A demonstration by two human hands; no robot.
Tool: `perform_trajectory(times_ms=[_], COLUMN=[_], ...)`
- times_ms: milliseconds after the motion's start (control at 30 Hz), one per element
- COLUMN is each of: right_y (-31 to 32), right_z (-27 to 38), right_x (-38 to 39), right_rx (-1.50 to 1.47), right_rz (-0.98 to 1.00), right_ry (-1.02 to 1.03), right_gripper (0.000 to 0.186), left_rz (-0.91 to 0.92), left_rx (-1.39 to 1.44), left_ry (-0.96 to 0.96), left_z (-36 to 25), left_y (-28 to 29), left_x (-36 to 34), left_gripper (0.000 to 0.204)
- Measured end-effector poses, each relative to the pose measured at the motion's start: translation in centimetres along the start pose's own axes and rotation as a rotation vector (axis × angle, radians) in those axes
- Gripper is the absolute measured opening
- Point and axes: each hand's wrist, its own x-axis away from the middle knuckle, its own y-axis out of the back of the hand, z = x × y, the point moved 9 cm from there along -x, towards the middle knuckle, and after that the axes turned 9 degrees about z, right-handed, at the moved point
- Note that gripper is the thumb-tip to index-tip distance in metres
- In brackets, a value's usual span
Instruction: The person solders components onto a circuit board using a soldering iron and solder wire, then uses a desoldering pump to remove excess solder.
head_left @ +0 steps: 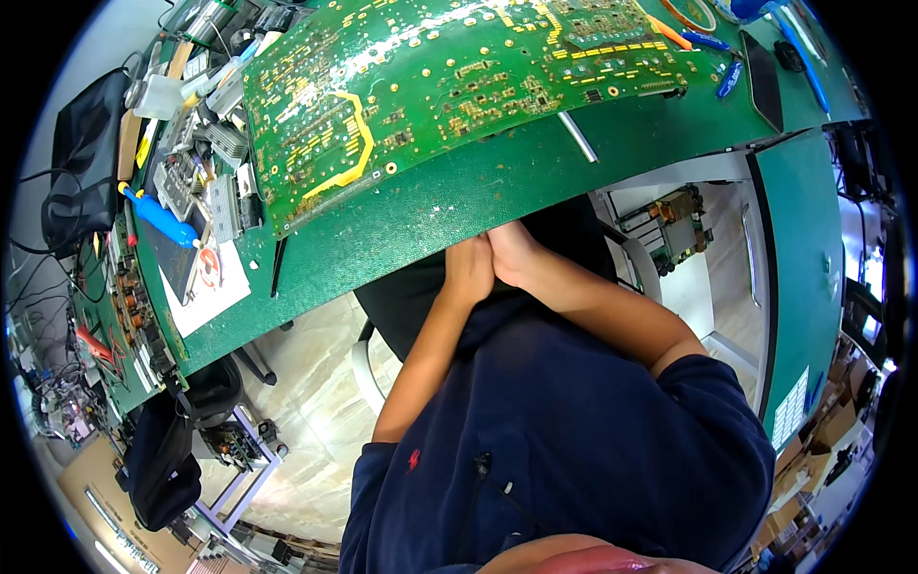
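My left hand (469,271) and my right hand (513,253) rest side by side, touching, in front of my body at the underside of the bench edge. Their fingertips are hidden by the edge, so I cannot see whether they hold anything. Above them on the green bench mat (421,210) lies a large green circuit board (449,105) with gold pads and a yellow strip. A short metal rod (578,138) sticks out from under its front, and a thin black tool (276,268) lies left of the board.
Left are heatsinks (225,196), a blue tool (163,215), white paper (210,304) and a black bag (81,153). At upper right are a dark phone-like slab (761,81) and small tools (729,78). A lower shelf holds another board (669,230), beside a green side bench (798,268).
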Motion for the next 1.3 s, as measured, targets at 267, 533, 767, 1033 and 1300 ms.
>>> perform_trajectory(times_ms=[267,533,767,1033,1300], right_y=[-5.3,4.4,-6.6,-14.4,-16.0], right_z=[1.7,0.5,1.2,7.1,16.0], right_x=[3.3,-3.4,4.1,11.7,12.6], right_rx=[1.479,1.046,0.789,1.06,0.551], right_rz=[0.416,0.13,0.376,1.05,0.909], right_ry=[0.632,0.307,-0.064,0.07,0.321], right_gripper=[0.038,0.033,0.057,0.053,0.061], left_rz=[-0.117,-0.178,-0.208,-0.25,0.119], left_rx=[1.784,0.977,-0.116,0.44,0.346], left_ry=[0.109,0.104,-0.074,0.199,0.128], left_z=[1.7,-4.5,7.1,3.4,-5.7], left_y=[0.0,3.2,-0.3,5.7,5.4], left_x=[1.0,3.3,3.0,5.0,6.8], left_gripper=[0.048,0.057,0.047,0.035,0.042])
